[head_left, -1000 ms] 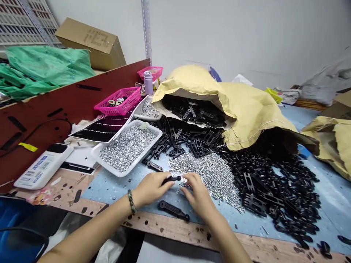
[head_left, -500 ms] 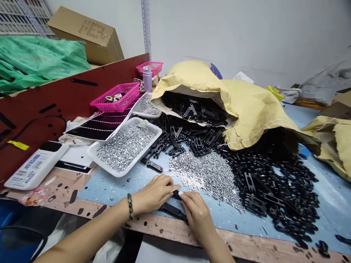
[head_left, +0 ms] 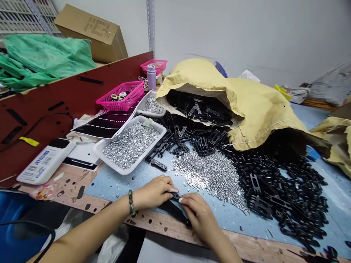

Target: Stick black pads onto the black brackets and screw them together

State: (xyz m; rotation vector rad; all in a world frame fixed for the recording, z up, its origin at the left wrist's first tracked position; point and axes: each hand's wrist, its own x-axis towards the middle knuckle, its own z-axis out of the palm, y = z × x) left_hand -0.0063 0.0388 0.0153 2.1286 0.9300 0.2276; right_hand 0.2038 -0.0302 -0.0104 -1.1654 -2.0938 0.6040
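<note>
My left hand (head_left: 155,191), with a beaded bracelet at the wrist, is closed on a small black plastic part (head_left: 175,196) near the table's front edge. From the other side, the bent fingers of my right hand (head_left: 199,213) pinch the same part, so most of it is hidden. Just below the hands lies a longer black strip-like piece (head_left: 175,212), its right end beside my right palm. Beyond my fingers spreads a pile of silver nuts (head_left: 189,171) and screws (head_left: 222,177) on the blue table sheet (head_left: 131,190).
A white tray of silver nuts (head_left: 102,155) stands to the left, near a pink basket (head_left: 120,102) and a white scale-like box (head_left: 45,164). Yellow sacks (head_left: 257,109) spill black plastic parts at the back. A heap of black pieces (head_left: 287,201) covers the right.
The whole scene has shifted slightly rightward in view. Both hands stay on the small black part, whose rounded end with a hole now shows more between the fingers.
</note>
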